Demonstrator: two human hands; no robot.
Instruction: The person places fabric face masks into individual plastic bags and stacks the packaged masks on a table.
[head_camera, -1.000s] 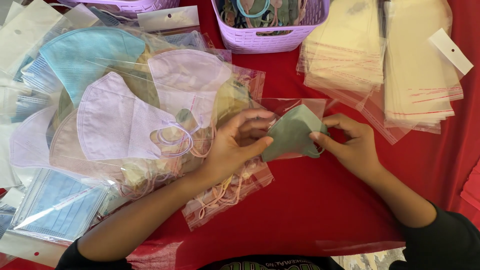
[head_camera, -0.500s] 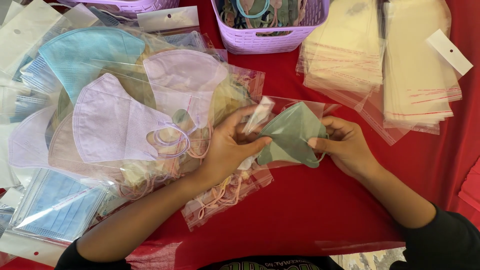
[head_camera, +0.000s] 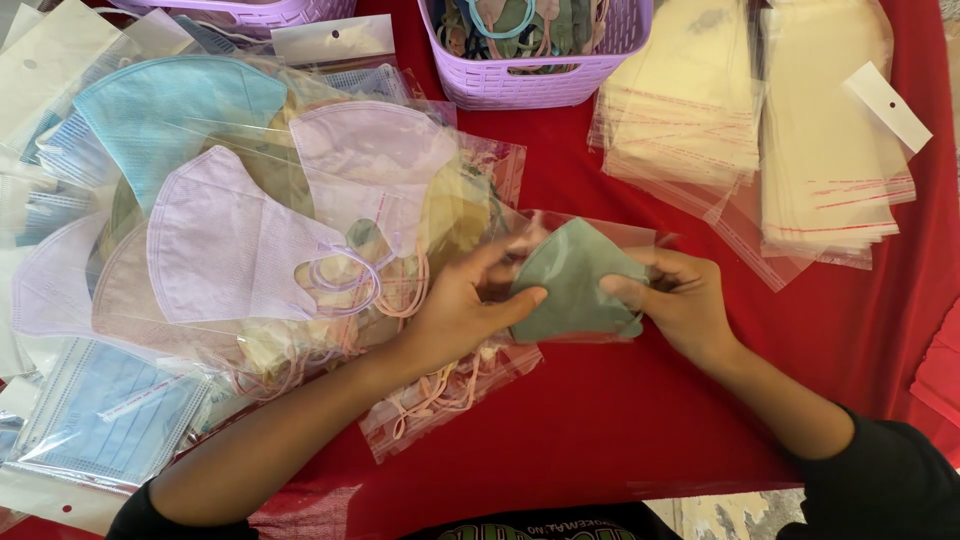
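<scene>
Red cloth (head_camera: 620, 420) covers the whole table, with a strip of bare red in front of the hands. Lilac basket (head_camera: 545, 75) sits at the top edge, and a stack of empty clear bags (head_camera: 760, 130) with red strips lies top right. Bagged masks (head_camera: 230, 230) in lilac, blue and cream pile up on the left. Left hand (head_camera: 460, 310) and right hand (head_camera: 675, 300) both pinch a green mask (head_camera: 575, 280) in a clear sleeve, fingers curled around its edges, dead centre.

My left hand (head_camera: 455, 315) and right hand (head_camera: 680, 300): bare, no rings; forearms uncovered; black sleeves pushed up near elbows.
</scene>
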